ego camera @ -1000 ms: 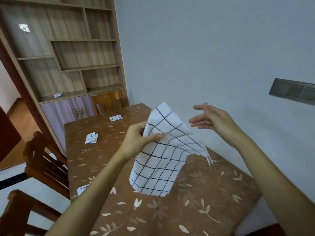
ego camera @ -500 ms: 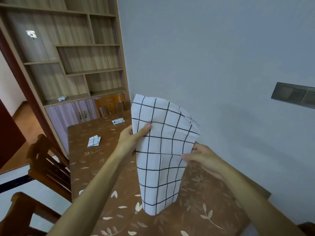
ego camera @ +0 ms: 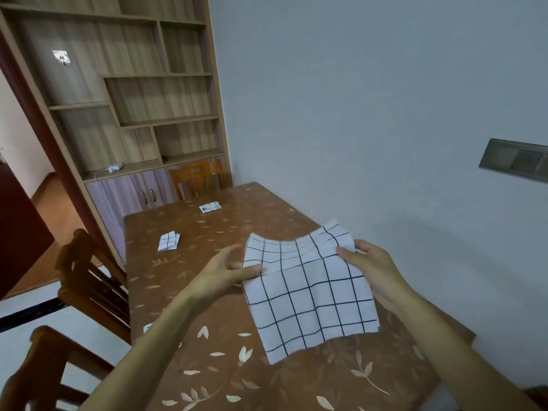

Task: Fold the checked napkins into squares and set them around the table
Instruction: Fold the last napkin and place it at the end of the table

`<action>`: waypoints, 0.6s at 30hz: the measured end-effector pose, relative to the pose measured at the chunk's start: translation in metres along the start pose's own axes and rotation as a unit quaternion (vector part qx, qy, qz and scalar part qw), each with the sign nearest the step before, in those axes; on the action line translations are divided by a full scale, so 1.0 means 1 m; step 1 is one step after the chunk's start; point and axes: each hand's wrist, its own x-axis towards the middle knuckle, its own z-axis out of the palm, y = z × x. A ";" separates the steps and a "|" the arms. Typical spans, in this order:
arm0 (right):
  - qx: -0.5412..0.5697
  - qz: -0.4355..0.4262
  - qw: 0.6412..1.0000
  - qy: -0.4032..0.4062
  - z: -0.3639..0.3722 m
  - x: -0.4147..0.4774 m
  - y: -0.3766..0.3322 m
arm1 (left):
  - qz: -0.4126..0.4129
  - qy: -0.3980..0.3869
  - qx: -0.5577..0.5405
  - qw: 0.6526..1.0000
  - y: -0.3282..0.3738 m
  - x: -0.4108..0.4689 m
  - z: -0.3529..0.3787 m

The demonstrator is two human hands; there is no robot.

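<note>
Now the napkin (ego camera: pixel 308 295), upright before, hangs low over the table (ego camera: pixel 237 378); fingers of left hand (ego camera: pixel 221 275) and right hand (ego camera: pixel 372 269) pinch its sides for folding.

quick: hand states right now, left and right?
Left hand: closed, pinching the left edge of the checked napkin.
Right hand: closed, gripping the napkin's right edge.

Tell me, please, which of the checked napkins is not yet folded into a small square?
The large napkin held by the left hand and right hand; the two folded napkins farther away on the table are already small squares.
</note>
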 end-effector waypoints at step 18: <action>-0.316 -0.170 0.933 -0.018 -0.013 0.005 0.004 | 0.253 0.191 0.360 0.877 -0.022 -0.003 -0.013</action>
